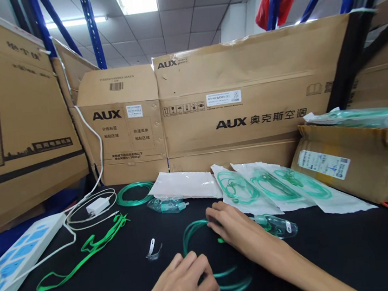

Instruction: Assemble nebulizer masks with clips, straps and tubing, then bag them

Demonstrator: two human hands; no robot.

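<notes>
A coil of clear green tubing (pixel 234 288) lies on the black tabletop between my hands. My left hand (pixel 183 282) has its fingers curled in on the near left side of the coil, with the fingertips partly hidden. At the coil's far side, my right hand (pixel 232 227) pinches the tubing between thumb and fingers. Just beyond the right wrist lies a clear green-tinted plastic mask piece (pixel 283 226), partly covered by the forearm. A small bent metal strip with clear plastic (pixel 153 250) rests left of the coil.
Along the back are another tubing coil (pixel 129 195), a clear reservoir piece (pixel 167 205), a white packet (pixel 186 184) and several bagged tubing sets (pixel 239 189). A green strap (pixel 90 248), white charger (pixel 98 205) and power strip (pixel 24 256) sit left. A cardboard box (pixel 366 154) stands right.
</notes>
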